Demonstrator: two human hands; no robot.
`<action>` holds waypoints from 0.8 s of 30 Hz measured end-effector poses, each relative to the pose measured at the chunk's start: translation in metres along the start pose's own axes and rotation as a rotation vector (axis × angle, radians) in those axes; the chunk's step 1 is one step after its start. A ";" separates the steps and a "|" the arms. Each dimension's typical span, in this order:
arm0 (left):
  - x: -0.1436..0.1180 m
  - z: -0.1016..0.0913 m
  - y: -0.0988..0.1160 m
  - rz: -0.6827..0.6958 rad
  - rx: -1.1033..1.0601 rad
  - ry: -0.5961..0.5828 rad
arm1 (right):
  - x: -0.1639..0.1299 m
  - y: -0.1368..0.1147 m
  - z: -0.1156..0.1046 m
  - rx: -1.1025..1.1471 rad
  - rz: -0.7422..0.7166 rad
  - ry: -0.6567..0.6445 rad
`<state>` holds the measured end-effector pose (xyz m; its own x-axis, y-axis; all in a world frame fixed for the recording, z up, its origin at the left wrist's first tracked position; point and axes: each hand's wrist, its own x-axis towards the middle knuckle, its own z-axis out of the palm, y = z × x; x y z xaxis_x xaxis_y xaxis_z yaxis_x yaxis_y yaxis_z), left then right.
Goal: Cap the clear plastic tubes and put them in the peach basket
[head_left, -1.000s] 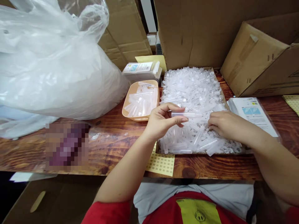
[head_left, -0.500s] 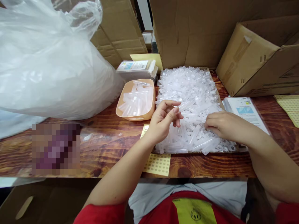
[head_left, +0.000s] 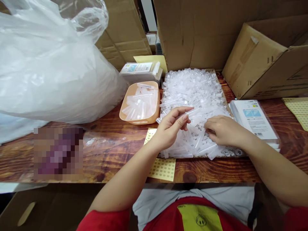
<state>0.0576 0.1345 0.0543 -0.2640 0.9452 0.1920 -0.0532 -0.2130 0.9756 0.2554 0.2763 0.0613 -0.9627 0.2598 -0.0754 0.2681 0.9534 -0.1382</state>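
Note:
A shallow cardboard tray [head_left: 226,99] is heaped with small clear and frosted plastic tubes [head_left: 192,86]. Over its front left part is my left hand [head_left: 172,128], thumb and fingers closed round a clear plastic tube [head_left: 190,112]; one end of it seems to stick out behind the hand. My right hand [head_left: 223,130] is at the right side of the heap, fingers curled down among the tubes. Its fingertips are partly hidden, and what they pinch cannot be made out. An orange plastic basket [head_left: 122,112] with more tubes stands left of the tray.
Yellow sticker sheets [head_left: 163,169] lie by the tray's front left corner. Packs of printed cards [head_left: 258,120] lie to the right, another stack [head_left: 137,68] behind the basket. A large white plastic bag [head_left: 55,70] fills the left; a cardboard box [head_left: 260,64] stands back right.
My right hand has moved slightly left over the heap, uncovering more of the card pack. My left hand has dropped a little, its fingers now closed round a tube.

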 end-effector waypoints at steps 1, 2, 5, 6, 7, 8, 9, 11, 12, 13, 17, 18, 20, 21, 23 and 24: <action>-0.001 0.000 0.000 0.003 0.012 -0.007 | -0.001 0.002 0.000 0.044 -0.019 0.059; -0.001 0.000 0.000 0.007 0.025 -0.013 | -0.002 0.004 -0.002 0.104 -0.048 0.146; -0.004 0.001 0.001 0.028 0.097 -0.026 | -0.008 0.006 -0.009 0.362 -0.139 0.503; -0.005 0.001 0.003 0.034 0.132 -0.037 | -0.010 0.004 -0.012 0.464 -0.175 0.623; -0.006 0.002 0.004 0.039 0.167 -0.053 | -0.012 0.002 -0.015 0.563 -0.210 0.726; -0.008 0.003 0.007 0.043 0.194 -0.073 | -0.013 -0.001 -0.017 0.654 -0.241 0.811; -0.009 0.004 0.009 0.044 0.213 -0.099 | -0.013 -0.005 -0.019 0.732 -0.268 0.874; -0.011 0.006 0.013 0.045 0.220 -0.160 | -0.013 -0.014 -0.019 0.843 -0.292 0.940; -0.012 0.007 0.015 0.045 0.212 -0.189 | -0.013 -0.017 -0.019 0.881 -0.291 0.938; -0.012 0.008 0.016 0.049 0.200 -0.212 | -0.012 -0.020 -0.018 0.915 -0.290 0.924; -0.013 0.007 0.017 0.060 0.179 -0.257 | -0.011 -0.025 -0.016 1.011 -0.319 0.830; -0.013 0.006 0.017 0.060 0.190 -0.258 | -0.011 -0.024 -0.016 1.024 -0.321 0.816; -0.012 0.005 0.017 0.060 0.232 -0.260 | -0.011 -0.022 -0.016 1.034 -0.321 0.807; -0.012 0.004 0.018 0.062 0.256 -0.258 | -0.011 -0.021 -0.016 1.031 -0.318 0.812; -0.011 0.004 0.019 0.068 0.296 -0.256 | -0.010 -0.019 -0.014 1.009 -0.298 0.836; -0.011 0.005 0.020 0.071 0.309 -0.252 | -0.010 -0.019 -0.013 0.995 -0.282 0.849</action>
<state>0.0639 0.1212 0.0723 -0.0100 0.9702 0.2423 0.2584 -0.2315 0.9379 0.2592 0.2578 0.0775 -0.6157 0.4343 0.6575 -0.3797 0.5675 -0.7306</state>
